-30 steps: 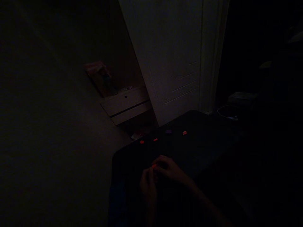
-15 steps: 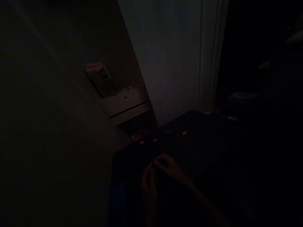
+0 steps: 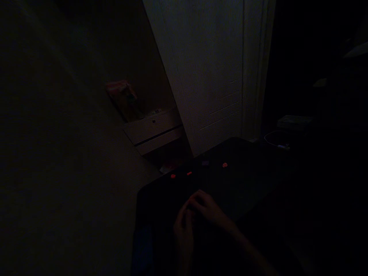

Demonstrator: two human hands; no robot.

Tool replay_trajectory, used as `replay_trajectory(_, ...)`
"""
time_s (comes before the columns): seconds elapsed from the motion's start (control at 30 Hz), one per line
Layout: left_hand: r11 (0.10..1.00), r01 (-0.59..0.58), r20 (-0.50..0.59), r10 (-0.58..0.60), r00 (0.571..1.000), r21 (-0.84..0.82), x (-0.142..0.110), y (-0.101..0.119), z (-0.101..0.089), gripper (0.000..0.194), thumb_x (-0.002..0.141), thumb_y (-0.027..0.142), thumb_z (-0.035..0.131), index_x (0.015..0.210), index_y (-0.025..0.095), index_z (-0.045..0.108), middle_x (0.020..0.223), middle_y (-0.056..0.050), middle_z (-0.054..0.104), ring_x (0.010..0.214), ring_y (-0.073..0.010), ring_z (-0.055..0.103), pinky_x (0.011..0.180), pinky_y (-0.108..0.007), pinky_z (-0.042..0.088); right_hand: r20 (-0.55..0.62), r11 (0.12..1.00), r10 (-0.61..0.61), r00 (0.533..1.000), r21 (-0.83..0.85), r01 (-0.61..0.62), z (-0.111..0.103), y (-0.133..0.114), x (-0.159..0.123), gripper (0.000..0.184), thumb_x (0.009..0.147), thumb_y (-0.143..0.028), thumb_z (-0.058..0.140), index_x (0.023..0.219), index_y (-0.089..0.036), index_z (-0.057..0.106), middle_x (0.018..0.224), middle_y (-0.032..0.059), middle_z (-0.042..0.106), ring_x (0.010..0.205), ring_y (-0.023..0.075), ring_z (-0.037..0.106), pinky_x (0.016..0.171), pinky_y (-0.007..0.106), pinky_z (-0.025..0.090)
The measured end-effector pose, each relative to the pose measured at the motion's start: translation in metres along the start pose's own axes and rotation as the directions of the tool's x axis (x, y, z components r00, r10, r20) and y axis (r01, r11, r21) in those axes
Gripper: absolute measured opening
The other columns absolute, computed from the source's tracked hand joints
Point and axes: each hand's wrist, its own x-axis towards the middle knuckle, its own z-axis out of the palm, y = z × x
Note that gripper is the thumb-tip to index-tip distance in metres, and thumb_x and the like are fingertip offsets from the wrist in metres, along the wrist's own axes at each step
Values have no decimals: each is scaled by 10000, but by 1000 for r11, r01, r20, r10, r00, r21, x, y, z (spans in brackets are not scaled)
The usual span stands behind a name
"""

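The view is very dark. My left hand (image 3: pixel 184 222) and my right hand (image 3: pixel 204 204) meet above the dark table (image 3: pixel 238 184), fingertips together. Between them shows a bit of a small orange-red piece (image 3: pixel 192 199), mostly hidden by the fingers; its kind cannot be made out. The fingers of both hands are closed in a pinch at it. Beyond the hands, on the table, lie a small red piece (image 3: pixel 173 176), a thin red bar-shaped piece (image 3: pixel 189 173), a dark purplish block (image 3: pixel 205 163) and a roundish red piece (image 3: pixel 224 165).
A dark blue flat thing (image 3: pixel 143 245) lies at the table's near left corner. Behind the table stand a pale door (image 3: pixel 207 69) and a drawer unit (image 3: pixel 155 126) with a bag (image 3: pixel 122 97) on top. To the right are a white cable (image 3: pixel 273 133) and a pale box (image 3: pixel 294 121).
My hands have drawn closer together, and less of the orange-red piece shows between the fingers. The whole scene sits slightly lower in view. The pieces on the table lie as before.
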Motion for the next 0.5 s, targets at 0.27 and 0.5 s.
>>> replay_trajectory(0.27,1000,-8,17,9,1000,-20,1,2,1,513,827,565,625,1119,164,755,1112,-149,743,1004,-283,691,879,-382,532,-18,1000,15,1000,-16,-15,0,1,0,195,945,-350,598,900,-176,674,907,48,666,847,194,630,769,306,488)
replay_trajectory(0.5,991,51,-25,-55,998,-121,0,1,3,812,790,630,664,1393,97,552,809,-77,720,689,-193,669,654,-303,532,-6,1000,29,1000,-10,-29,-1,-4,1,203,919,-362,637,932,-176,715,949,65,699,897,216,661,802,323,498)
